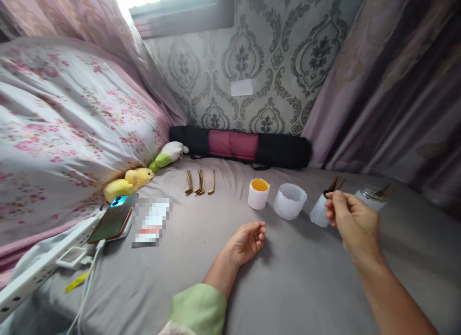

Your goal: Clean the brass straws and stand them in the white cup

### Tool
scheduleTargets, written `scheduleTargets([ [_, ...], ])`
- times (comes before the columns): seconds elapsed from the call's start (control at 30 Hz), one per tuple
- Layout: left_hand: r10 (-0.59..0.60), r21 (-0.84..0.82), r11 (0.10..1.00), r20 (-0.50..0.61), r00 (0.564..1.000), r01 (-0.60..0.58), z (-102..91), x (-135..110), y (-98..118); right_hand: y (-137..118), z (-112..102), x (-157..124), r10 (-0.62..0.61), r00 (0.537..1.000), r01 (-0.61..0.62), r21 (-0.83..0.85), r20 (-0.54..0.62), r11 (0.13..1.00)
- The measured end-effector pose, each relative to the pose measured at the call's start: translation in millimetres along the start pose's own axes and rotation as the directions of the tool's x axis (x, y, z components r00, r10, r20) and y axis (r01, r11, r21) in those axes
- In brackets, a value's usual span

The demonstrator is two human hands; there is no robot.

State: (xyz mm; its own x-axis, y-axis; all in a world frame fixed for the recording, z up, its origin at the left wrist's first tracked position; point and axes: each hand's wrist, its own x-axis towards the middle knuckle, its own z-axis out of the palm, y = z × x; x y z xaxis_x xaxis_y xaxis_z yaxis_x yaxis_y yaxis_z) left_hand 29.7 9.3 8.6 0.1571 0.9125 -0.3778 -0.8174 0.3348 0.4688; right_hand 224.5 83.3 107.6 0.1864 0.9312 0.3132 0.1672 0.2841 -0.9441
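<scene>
My right hand (351, 218) hovers at the right, fingers pinched at the mouth of a tilted white cup (320, 211) that holds brown sticks; what the fingers grip is too small to name. My left hand (248, 241) rests on the grey sheet (288, 287), palm up, fingers loosely curled, holding nothing. Left of the tilted cup stand a wide white container (290, 200) and a small white cup with an orange top (258, 193). A clear jar with more sticks (374, 196) lies behind my right hand. Several bent golden rods (200, 182) lie further left.
A phone (113, 220) lies on a charger block with cables by a white power strip (39, 267). Yellow plush toys (127, 182) lean on the flowered bedding. A black and red bag (241, 146) lies along the wall. Curtains hang at the right.
</scene>
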Motion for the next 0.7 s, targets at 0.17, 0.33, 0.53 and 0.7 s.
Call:
scheduleTargets([
  [0.17,-0.004,-0.004,1.0,-0.001,1.0,0.004,-0.1,0.5,-0.1,18.5,18.4,-16.6,0.01,0.99,0.002,-0.087,0.141,0.996],
  [0.33,-0.01,-0.002,1.0,-0.001,1.0,0.01,1.2,-0.7,0.8,39.0,39.0,-32.6,0.077,0.961,-0.041,-0.138,0.264,0.99],
  [0.53,0.002,-0.008,1.0,0.002,1.0,-0.001,1.7,-0.9,0.1,63.2,57.2,-50.7,0.106,0.924,-0.042,-0.179,0.366,0.983],
  [0.7,0.013,0.0,1.0,0.011,1.0,-0.013,0.9,0.1,0.0,81.8,64.3,-59.1,0.092,0.906,0.001,-0.219,0.414,0.976],
])
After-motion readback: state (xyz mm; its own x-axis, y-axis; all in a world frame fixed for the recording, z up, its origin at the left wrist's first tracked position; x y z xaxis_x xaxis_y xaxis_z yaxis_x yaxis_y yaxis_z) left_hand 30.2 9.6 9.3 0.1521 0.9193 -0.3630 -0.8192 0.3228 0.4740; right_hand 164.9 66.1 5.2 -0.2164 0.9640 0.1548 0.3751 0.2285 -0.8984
